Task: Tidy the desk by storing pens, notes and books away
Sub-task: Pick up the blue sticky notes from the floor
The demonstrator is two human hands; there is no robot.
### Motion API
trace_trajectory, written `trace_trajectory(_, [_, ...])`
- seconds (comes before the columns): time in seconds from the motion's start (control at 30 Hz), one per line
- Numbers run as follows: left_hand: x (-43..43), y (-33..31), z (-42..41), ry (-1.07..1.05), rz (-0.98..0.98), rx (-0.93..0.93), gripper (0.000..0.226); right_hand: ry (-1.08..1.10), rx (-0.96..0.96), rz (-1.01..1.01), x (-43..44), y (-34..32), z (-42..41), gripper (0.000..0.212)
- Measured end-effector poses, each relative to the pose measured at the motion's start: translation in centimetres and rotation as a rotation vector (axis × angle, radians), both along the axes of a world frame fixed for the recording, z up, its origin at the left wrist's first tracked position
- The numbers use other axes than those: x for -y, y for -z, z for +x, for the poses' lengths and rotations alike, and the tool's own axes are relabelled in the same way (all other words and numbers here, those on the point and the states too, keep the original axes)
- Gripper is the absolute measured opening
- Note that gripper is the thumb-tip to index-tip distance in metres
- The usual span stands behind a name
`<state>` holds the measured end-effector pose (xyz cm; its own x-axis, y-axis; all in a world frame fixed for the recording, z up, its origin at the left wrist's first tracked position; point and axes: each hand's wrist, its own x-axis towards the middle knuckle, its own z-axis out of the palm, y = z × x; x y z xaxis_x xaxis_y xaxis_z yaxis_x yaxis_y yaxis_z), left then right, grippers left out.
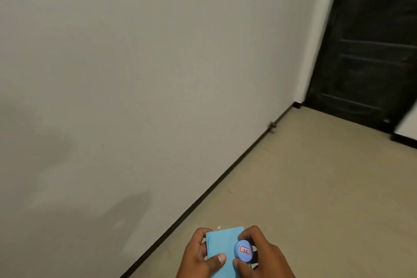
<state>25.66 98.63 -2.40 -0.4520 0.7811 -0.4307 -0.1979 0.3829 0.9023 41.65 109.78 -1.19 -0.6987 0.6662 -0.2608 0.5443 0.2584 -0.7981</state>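
At the bottom middle of the head view my left hand grips a stack of light blue paper notes, thumb on top and fingers under the left edge. My right hand is closed around a small round blue cap or tub with a red and white label, held against the right edge of the notes. The lower part of the notes runs out of frame. No desk, pens or books are visible.
A plain pale wall fills the left and centre. A dark skirting line meets the beige floor. A black door stands at the far right.
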Motion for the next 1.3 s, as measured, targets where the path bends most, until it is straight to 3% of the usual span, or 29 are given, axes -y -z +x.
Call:
trace_trajectory(0.23, [8.4,-1.4,4.8,-0.416,0.01,0.012,0.078,-0.419,-0.024,-0.033,2.7,-2.2,-1.3,0.035])
trace_trajectory(0.4, [18.5,-2.3,8.9,-0.719,0.039,0.013,0.081,-0.73,-0.004,-0.062,10.5,-3.3,-2.9,0.041])
trace_trajectory(0.73, [40.7,-5.5,20.9,-1.352,0.06,-0.016,0.07,-1.24,-0.102,-0.004,34.1,-4.5,-1.7,0.041])
trace_trajectory(0.97, [54.6,-6.4,31.5,-1.774,0.024,-0.026,0.019,-1.575,-0.245,-0.064,51.2,-5.0,3.8,0.036])
trace_trajectory(1.2, [62.2,-5.8,39.2,-2.073,-0.006,0.014,0.031,-1.833,-0.224,-0.103,62.3,-3.5,7.9,0.04])
trace_trajectory(1.3, [63.4,-4.3,40.5,-2.165,-0.029,0.079,0.029,-1.939,-0.128,-0.039,66.0,-2.8,8.4,0.044])
